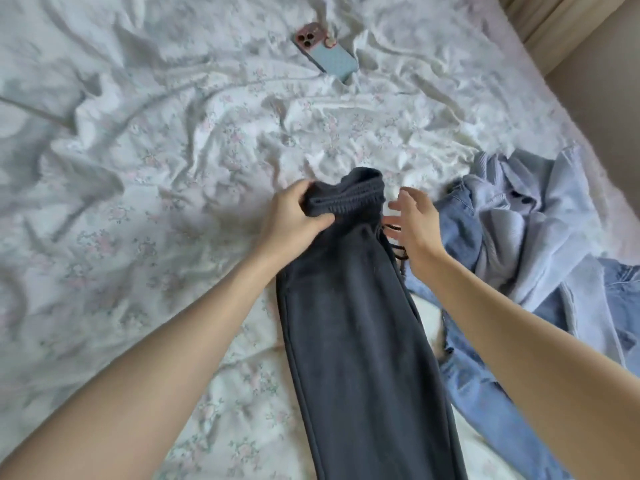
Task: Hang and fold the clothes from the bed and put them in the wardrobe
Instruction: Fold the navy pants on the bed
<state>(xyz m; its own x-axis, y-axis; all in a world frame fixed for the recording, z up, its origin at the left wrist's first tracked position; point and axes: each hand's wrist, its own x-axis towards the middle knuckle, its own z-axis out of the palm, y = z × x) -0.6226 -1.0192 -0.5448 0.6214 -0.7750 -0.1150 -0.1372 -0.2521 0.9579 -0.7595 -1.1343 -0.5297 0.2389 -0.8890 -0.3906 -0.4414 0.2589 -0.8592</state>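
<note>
We've got the dark sweatpants (360,323) on the bed (138,168), phone (325,51) well beyond them. Soft, floppy, so probably best held by the waistband (thick elastic). Left hand (294,216) pinches it; right hand (415,223) hovers beside, fingers spread.

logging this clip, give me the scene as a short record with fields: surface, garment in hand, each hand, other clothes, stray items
surface: bed with a rumpled floral sheet
garment in hand: dark grey sweatpants, laid lengthwise, waistband at the far end
left hand: grips the waistband
right hand: fingers spread, beside the drawstring, holding nothing
other clothes: blue jeans and a pale blue top, heaped to the right
stray items: phone, face down on the sheet
</note>
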